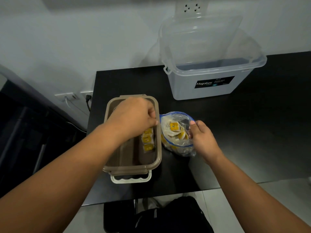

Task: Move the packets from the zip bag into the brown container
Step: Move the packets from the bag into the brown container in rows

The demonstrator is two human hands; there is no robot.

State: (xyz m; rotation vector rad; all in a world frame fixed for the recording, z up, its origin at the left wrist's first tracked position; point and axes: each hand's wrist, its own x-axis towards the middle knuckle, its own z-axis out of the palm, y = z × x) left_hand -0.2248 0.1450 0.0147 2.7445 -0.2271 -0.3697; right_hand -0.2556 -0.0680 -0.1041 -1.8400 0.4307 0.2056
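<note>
The brown container stands open on the black table, with a row of yellow-and-white packets along its right side. My left hand hovers over the container with fingers curled down onto the top packet of that row; the palm hides the contact. Right beside the container lies the clear zip bag with a blue rim, open and holding several more packets. My right hand pinches the bag's right edge between thumb and fingers, holding the mouth open.
A large clear storage box with its lid raised stands at the back of the black table. The container's white latch points toward me. A black bag sits on the floor below the table's near edge.
</note>
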